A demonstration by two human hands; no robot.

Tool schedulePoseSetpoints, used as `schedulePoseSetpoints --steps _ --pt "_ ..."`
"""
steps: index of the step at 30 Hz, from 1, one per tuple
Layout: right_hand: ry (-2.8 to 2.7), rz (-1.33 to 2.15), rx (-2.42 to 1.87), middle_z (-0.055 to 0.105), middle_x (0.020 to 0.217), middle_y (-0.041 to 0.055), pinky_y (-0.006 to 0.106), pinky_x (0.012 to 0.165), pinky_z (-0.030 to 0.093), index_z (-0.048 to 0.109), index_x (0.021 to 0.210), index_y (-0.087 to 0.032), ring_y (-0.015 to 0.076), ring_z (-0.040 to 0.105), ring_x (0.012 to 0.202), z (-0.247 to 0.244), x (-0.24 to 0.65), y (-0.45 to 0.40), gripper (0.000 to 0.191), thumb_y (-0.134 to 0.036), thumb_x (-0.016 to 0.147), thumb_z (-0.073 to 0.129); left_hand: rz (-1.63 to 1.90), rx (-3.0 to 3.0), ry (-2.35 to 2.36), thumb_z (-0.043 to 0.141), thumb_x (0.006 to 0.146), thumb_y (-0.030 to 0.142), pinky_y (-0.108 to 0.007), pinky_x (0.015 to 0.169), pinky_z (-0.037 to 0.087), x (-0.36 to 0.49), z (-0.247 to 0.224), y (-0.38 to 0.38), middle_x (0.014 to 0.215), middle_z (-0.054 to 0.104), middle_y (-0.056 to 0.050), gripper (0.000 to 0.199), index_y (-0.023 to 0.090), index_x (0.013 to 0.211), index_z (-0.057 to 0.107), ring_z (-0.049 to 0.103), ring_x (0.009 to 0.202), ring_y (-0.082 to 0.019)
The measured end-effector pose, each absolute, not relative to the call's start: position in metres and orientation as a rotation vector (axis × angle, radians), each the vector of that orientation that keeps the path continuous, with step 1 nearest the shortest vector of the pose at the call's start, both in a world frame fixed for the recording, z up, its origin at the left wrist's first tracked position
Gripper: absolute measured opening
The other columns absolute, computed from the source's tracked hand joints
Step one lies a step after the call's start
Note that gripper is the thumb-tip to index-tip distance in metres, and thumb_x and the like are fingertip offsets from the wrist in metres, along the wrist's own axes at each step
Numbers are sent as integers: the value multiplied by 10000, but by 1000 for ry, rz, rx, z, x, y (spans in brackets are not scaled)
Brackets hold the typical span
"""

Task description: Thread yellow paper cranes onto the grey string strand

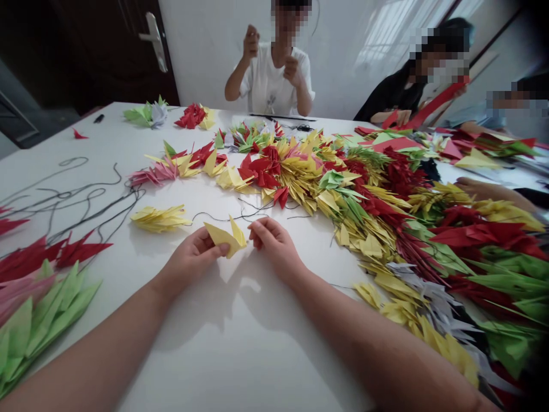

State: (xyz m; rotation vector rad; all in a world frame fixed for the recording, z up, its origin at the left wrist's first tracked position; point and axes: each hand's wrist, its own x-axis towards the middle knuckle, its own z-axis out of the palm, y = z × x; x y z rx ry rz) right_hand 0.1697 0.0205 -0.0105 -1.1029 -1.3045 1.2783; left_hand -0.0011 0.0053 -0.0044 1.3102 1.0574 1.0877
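Note:
A yellow folded paper crane (223, 239) is pinched between the thumb and fingers of my left hand (198, 250), its pointed parts sticking up. Just to the right of it, my right hand (271, 239) is closed in a pinch; whatever its fingertips hold is too small to make out. Beyond my left hand lies a strung bunch of yellow paper cranes (159, 219), with a thin dark thread (210, 215) running from it toward the crane. Both hands are raised a little over the white table (240, 355).
A large heap of strung paper cranes (369, 229) covers the right side. More red, pink and green cranes (47, 309) lie at left, near loose black cords (72, 194). A person (274, 74) sits opposite; another person (398, 86) handles red paper at right.

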Motion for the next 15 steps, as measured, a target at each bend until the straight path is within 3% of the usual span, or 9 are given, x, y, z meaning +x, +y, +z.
schedulePoseSetpoints --steps 6,12,15 --pt "-1347 1413 -1023 609 875 18 234 720 420 482 1092 -207 88 521 734 -5 172 22 312 -313 799 498 789 1366 923 684 667 317 -291 678 510 -3 -6 0 876 668 -74 276 215 919 636 637 832 -218" --pt "-1346 1473 -1001 590 769 7 227 630 416 565 888 -172 79 501 641 -8 171 24 225 -364 804 481 747 1377 908 685 672 289 -264 685 485 -1 -1 -1 815 652 -45 181 195 819 635 617 807 -190" --pt "-1332 1371 -1063 577 727 -2 234 634 416 559 828 -168 78 491 620 -12 172 26 201 -351 790 486 913 1275 941 684 674 316 -250 702 474 -3 -3 1 766 639 -20 187 199 812 632 603 795 -169"
